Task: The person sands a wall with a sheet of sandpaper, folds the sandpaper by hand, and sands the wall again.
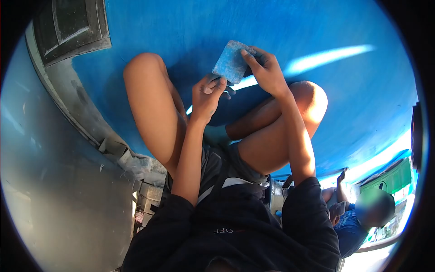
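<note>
A flat, roughly square piece (232,62), blue and worn grey at its edges, is held up between my two hands in front of a blue wall. My left hand (209,96) pinches its lower edge, with the thumb on the near face and the other fingers curled below. On the upper right edge, my right hand (267,70) grips it with the thumb in front and the fingers behind. Both hands show dark smudges on the fingers.
My bare knees are bent up on both sides of my arms. The blue wall (353,99) spreads ahead, with a dark framed panel (72,27) at upper left. Another person in a blue shirt (351,231) sits at lower right. Grey blocks (147,195) lie at lower left.
</note>
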The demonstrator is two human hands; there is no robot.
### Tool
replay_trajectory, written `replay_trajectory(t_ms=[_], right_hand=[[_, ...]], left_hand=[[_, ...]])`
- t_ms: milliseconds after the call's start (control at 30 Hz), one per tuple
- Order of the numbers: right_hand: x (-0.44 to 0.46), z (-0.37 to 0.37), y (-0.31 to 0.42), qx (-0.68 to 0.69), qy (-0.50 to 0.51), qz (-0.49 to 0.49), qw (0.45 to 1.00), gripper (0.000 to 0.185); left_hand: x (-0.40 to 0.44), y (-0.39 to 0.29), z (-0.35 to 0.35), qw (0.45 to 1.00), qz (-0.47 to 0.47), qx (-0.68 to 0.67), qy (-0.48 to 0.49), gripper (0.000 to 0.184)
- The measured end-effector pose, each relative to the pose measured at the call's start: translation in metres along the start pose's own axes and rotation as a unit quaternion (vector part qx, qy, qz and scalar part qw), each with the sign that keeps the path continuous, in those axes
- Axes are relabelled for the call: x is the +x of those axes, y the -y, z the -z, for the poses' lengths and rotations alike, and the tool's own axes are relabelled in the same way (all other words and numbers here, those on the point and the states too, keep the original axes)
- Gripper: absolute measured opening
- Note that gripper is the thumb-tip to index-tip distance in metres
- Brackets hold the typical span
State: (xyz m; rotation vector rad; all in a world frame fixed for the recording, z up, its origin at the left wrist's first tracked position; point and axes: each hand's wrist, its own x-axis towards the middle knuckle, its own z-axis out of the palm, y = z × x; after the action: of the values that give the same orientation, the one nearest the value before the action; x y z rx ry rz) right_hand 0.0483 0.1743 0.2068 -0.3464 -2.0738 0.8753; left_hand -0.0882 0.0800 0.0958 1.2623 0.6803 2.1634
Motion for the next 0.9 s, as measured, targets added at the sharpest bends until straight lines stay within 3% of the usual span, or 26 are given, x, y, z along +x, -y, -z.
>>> replay_trajectory(t_ms=[200,467,900], right_hand=[[-0.002,0.000,0.004,-0.019,0.001,0.008,1.000,0.037],[-0.001,0.003,0.002,-0.053,0.034,-0.013,0.998,0.037],[-0.014,-0.012,-0.008,0.022,0.038,-0.010,0.999,0.035]], left_hand=[[0.000,0.002,-0.006,0.999,0.001,-0.040,-0.013,0.032],[-0.001,0.001,-0.007,0.999,0.016,0.014,-0.037,0.029],[0.001,0.000,-0.011,0.997,0.022,-0.010,-0.068,0.028]])
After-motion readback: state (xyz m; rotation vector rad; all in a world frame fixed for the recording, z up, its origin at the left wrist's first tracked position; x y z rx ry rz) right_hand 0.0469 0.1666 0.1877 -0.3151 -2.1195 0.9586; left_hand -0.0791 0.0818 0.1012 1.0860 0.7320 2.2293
